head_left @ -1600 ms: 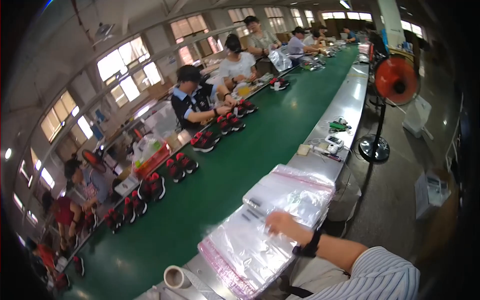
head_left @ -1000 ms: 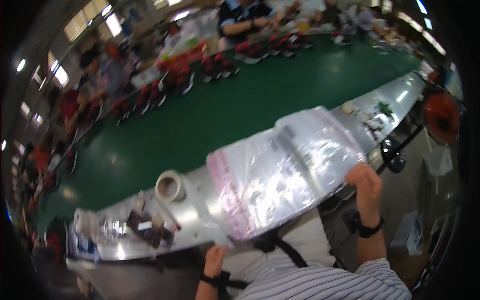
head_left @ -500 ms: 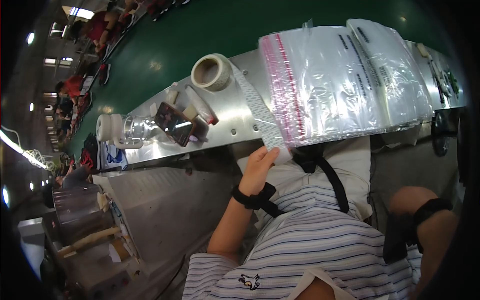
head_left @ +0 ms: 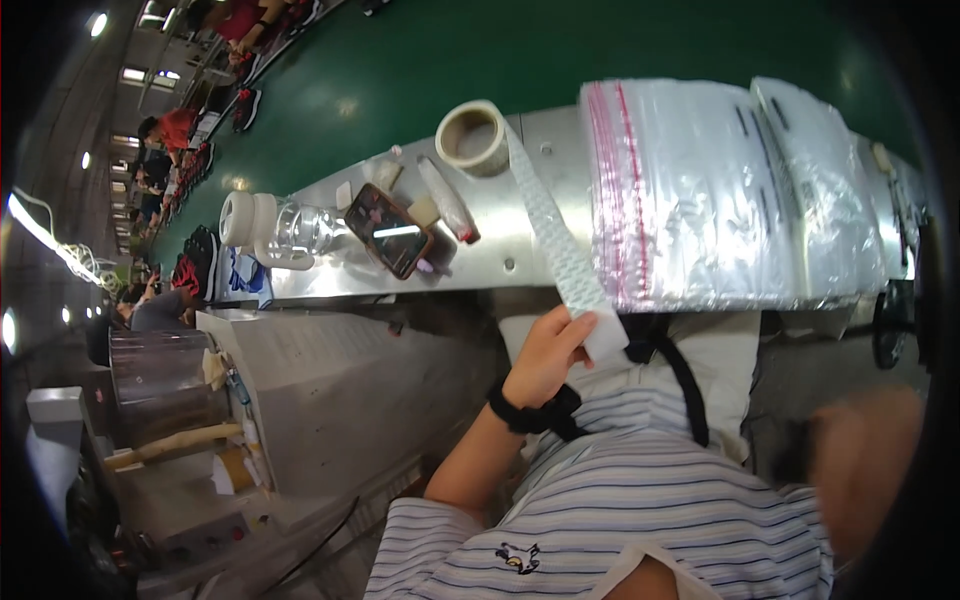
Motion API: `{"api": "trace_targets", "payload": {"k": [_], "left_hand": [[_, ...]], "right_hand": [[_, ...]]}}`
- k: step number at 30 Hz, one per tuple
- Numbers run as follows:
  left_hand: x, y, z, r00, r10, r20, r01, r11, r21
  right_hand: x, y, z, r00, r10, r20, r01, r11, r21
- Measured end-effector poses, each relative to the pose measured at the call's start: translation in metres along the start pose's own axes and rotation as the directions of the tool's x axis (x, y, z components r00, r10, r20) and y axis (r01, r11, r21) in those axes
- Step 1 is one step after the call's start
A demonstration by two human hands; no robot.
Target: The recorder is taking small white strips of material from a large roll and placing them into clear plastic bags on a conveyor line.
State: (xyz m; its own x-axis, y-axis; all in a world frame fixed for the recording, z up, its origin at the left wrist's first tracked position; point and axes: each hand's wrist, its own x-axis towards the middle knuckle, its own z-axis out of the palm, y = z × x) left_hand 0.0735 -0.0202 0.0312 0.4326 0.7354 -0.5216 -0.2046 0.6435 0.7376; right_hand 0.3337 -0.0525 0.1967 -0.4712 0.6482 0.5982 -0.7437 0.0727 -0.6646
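My left hand (head_left: 548,355) pinches the loose end of a white patterned strip (head_left: 556,240) between thumb and fingers, just off the near edge of the metal table. The strip stretches back from a roll of tape (head_left: 503,150) standing on the table. To the right of the strip lies a stack of clear plastic zip bags (head_left: 690,200) with pink-red lines along its left side. At the far right, near my body, my right hand (head_left: 868,440) is smeared by motion, and its fingers cannot be made out.
Left on the metal table (head_left: 480,270) are a phone (head_left: 390,230), a clear jug with a white lid (head_left: 290,232) and a white tube with a red tip (head_left: 448,200). A grey machine housing (head_left: 310,390) stands below left. People work by rows of shoes farther off.
The view has shifted, so the table's things sit farther right in the picture. My left hand still holds the strip's end. My right arm has moved and is now blurred.
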Motion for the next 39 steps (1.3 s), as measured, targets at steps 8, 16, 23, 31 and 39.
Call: {"api": "trace_targets", "payload": {"k": [8, 16, 23, 31, 39], "left_hand": [[-0.008, 0.010, -0.013, 0.996, 0.090, -0.005, -0.088, 0.983, 0.163], [0.079, 0.054, -0.062, 0.974, 0.215, -0.065, -0.225, 0.942, -0.248], [0.068, 0.059, -0.088, 0.788, 0.422, -0.448, -0.514, 0.851, -0.103], [-0.048, 0.011, 0.000, 0.686, 0.721, 0.093, -0.409, 0.278, 0.869], [-0.045, -0.001, -0.012, 0.812, 0.577, -0.089, -0.393, 0.653, 0.648]], "right_hand": [[-0.015, 0.167, -0.044, 0.596, 0.459, -0.659, -0.788, 0.494, -0.367], [-0.032, 0.159, -0.042, 0.627, 0.316, -0.712, -0.755, 0.473, -0.454], [-0.051, 0.138, -0.038, 0.665, 0.487, -0.565, -0.746, 0.401, -0.532], [-0.024, 0.170, -0.026, 0.706, 0.357, -0.611, -0.706, 0.424, -0.568], [-0.012, 0.190, -0.014, 0.881, 0.082, -0.466, -0.473, 0.180, -0.863]]}}
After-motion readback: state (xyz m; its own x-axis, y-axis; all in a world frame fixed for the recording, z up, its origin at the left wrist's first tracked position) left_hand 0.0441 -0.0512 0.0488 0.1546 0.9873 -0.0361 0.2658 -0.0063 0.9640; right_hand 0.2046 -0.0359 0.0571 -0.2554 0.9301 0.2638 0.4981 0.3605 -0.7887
